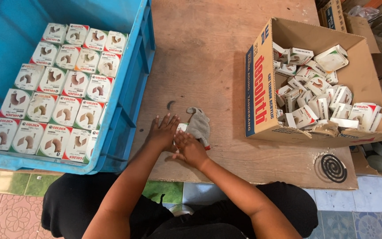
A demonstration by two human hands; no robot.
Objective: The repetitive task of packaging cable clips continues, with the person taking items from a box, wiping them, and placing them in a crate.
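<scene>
- Fingers [169,120] of the left hand [162,132] spread flat, gripping nothing; the right hand [190,148] lies half-curled over a small white box [182,128] on the bench [200,57] — whether it grips, I cannot tell
- The box looks light, thin card, easily crushed; best pinched by its side walls
- Grey cloth [199,125] touches it
- Blue crate [133,88] left, cardboard carton [261,88] right — bare wood between; bench edge near

it was a small packing workshop: a blue crate [129,110] held neat rows of little boxes [58,93], a cardboard box [261,88] held loose ones, on a worn wooden table [200,53].
</scene>
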